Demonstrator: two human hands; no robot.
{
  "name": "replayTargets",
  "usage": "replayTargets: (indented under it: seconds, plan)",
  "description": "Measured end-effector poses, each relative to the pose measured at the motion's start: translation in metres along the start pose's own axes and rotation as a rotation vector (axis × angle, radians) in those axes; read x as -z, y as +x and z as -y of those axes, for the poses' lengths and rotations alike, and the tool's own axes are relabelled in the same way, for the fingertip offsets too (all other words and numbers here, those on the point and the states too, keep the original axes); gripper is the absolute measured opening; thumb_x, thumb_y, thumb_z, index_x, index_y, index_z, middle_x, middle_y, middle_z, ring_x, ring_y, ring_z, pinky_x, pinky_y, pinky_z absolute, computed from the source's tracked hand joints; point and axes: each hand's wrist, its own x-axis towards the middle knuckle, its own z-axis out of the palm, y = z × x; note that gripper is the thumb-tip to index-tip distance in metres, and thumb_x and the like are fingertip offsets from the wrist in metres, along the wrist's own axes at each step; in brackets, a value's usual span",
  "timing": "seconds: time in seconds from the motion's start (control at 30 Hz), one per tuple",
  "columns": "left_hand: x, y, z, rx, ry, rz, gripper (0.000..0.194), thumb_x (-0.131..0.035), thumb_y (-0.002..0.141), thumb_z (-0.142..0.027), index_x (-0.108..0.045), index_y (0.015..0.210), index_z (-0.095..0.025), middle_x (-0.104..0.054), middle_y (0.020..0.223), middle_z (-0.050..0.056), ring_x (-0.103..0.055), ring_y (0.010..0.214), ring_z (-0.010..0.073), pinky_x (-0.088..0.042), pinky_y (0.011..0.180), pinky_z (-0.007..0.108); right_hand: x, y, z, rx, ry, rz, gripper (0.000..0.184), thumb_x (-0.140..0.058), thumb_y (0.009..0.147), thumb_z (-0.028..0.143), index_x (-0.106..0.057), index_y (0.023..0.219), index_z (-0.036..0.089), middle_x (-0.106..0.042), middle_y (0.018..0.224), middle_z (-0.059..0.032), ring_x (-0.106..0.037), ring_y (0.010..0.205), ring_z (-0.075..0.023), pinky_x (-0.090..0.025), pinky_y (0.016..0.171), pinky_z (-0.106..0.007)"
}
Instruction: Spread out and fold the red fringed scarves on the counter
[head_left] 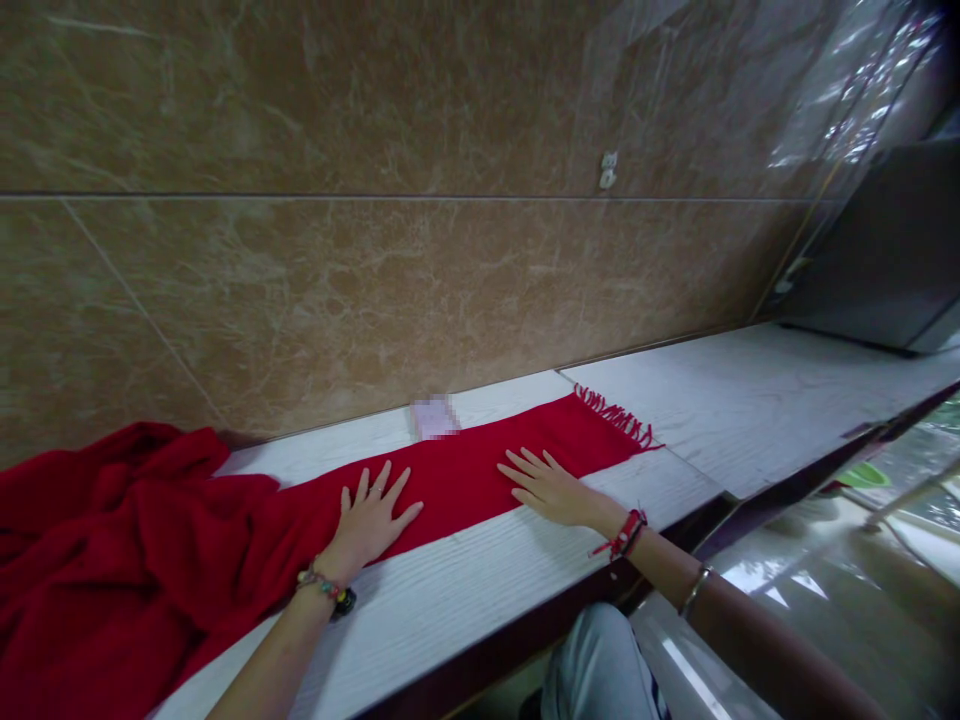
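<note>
A: Scarf (457,475) pos.?
B: On counter (465,590), under L hand (371,522) & R hand (551,490); long axis approx. 8:30–2:30 o'clk.
A: Grip?
B: None; both spread flat, palms down. R nearer fringe (613,413), approx. 1 o'clk from it.

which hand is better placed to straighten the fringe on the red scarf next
Probably the right hand: it lies, fingers spread, on the flat stretch of the long red cloth scarf, nearer the red tasselled fringe. The left hand is farther back, beside the bunched red cloth.
</note>
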Motion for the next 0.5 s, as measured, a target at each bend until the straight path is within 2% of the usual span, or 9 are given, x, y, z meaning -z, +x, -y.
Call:
replayTargets:
  seconds: [0.1,0.2,0.27,0.37,0.5]
  plan:
    - [0.003,-0.008,-0.003,-0.024,-0.004,-0.016,0.064,-0.029,0.078,-0.062,-0.019,0.134,-0.033,-0.011,0.145,0.006,-0.007,0.129,0.0364,-0.013,0.097,0.06,0.004,0.002,0.026,0.05,0.051,-0.037,0.049,-0.027,0.09,0.038,-0.02,0.136,0.025,-0.018,0.143,-0.0062,-0.01,0.13,-0.0259,-0.015,0.101,-0.052]
    - [0.006,-0.015,-0.006,-0.213,-0.015,-0.013,0.062,-0.03,0.079,-0.06,-0.018,0.134,-0.034,-0.007,0.145,0.003,-0.003,0.131,0.0309,-0.012,0.101,0.054,0.005,0.006,0.055,0.219,0.114,-0.004,0.049,-0.03,0.089,0.037,-0.02,0.136,0.027,-0.021,0.142,-0.0029,-0.013,0.13,-0.0202,-0.014,0.104,-0.046]
    - [0.008,-0.018,-0.007,-0.292,-0.023,0.036,0.061,-0.028,0.08,-0.06,-0.019,0.134,-0.034,-0.009,0.145,0.002,-0.003,0.131,0.0284,-0.01,0.102,0.052,0.003,0.008,0.063,0.27,0.131,0.032,0.046,-0.029,0.09,0.036,-0.024,0.135,0.027,-0.026,0.14,-0.0025,-0.016,0.129,-0.0184,-0.013,0.104,-0.044]
    - [0.008,-0.021,-0.008,-0.279,-0.033,0.106,0.061,-0.025,0.08,-0.061,-0.019,0.134,-0.034,-0.014,0.144,0.002,-0.005,0.131,0.0283,-0.008,0.102,0.053,-0.001,0.006,0.056,0.255,0.124,0.048,0.044,-0.025,0.091,0.036,-0.026,0.134,0.028,-0.026,0.14,-0.002,-0.017,0.129,-0.0185,-0.012,0.104,-0.044]
    - [0.01,-0.021,-0.009,-0.266,-0.036,0.129,0.062,-0.027,0.079,-0.062,-0.02,0.134,-0.033,-0.014,0.144,0.002,-0.007,0.131,0.0286,-0.009,0.102,0.052,-0.005,-0.007,0.033,0.145,0.054,0.007,0.046,-0.024,0.091,0.038,-0.025,0.135,0.026,-0.023,0.141,-0.0054,-0.018,0.129,-0.0219,-0.018,0.102,-0.047]
